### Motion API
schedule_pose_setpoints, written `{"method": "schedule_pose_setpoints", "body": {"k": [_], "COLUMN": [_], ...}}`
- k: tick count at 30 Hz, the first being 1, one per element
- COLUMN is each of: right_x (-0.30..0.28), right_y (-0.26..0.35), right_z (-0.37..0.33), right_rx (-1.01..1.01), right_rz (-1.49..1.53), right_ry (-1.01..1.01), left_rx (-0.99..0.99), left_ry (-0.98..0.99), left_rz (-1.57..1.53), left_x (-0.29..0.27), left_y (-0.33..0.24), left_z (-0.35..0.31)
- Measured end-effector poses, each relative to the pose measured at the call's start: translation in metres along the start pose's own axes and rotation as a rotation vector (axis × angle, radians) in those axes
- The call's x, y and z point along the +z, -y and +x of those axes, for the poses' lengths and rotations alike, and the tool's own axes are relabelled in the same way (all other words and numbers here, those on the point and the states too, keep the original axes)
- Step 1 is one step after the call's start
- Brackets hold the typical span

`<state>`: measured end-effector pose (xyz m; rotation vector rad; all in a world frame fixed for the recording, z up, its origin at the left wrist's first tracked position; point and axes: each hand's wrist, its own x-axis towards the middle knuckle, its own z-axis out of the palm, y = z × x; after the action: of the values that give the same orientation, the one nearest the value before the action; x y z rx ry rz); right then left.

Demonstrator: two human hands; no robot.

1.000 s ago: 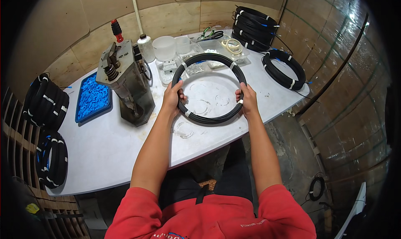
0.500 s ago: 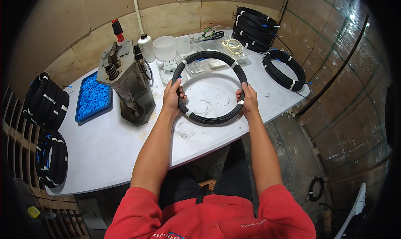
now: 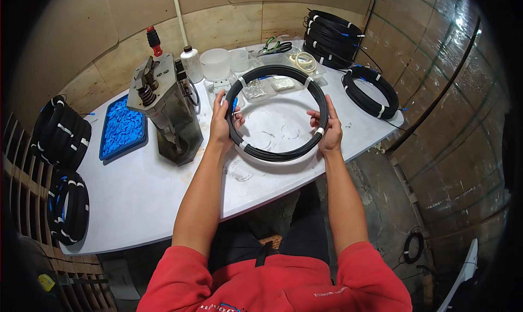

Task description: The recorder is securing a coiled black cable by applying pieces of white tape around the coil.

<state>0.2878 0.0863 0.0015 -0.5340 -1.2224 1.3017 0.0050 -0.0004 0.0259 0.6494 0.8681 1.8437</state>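
Observation:
Between my two hands is a coil of black cable [image 3: 278, 156], bound at several spots with white tape and held tilted over the white table. My left hand [image 3: 222, 121] holds its left side, where a small blue connector [image 3: 235, 105] shows by the fingers. On the opposite side my right hand [image 3: 328, 128] grips the coil, thumb side inward and some fingers stretched along the outer edge. Through the ring I see table surface with faint round marks.
A metal press [image 3: 163, 105] stands left, beside a blue tray [image 3: 124, 155] of small blue parts. Clear containers [image 3: 215, 64], a white bottle [image 3: 190, 64] and pliers [image 3: 275, 47] sit at the back. More cable coils [image 3: 332, 39] are stacked back right and at the left edge [image 3: 68, 208].
The coil has turned slightly in my hands and shifted a little to the right. Fingers of both hands have loosened and straightened around it.

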Motion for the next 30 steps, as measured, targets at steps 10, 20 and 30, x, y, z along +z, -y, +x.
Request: {"method": "schedule_pose_setpoints", "body": {"k": [10,20,30], "right_x": [0.023,0.019,0.035], "right_y": [0.020,0.060,0.036], "right_z": [-0.020,0.013,0.019], "right_rx": [0.050,-0.077,-0.191], "right_rz": [0.159,-0.847,-0.228], "right_ry": [0.300,0.163,-0.197], "left_rx": [-0.125,-0.107,0.070], "left_ry": [0.147,0.398,-0.018], "left_rz": [-0.016,0.261,1.165], "left_x": [-0.047,-0.059,-0.019], "left_y": [-0.059,-0.062,-0.037], "left_z": [0.005,0.006,0.001]}}
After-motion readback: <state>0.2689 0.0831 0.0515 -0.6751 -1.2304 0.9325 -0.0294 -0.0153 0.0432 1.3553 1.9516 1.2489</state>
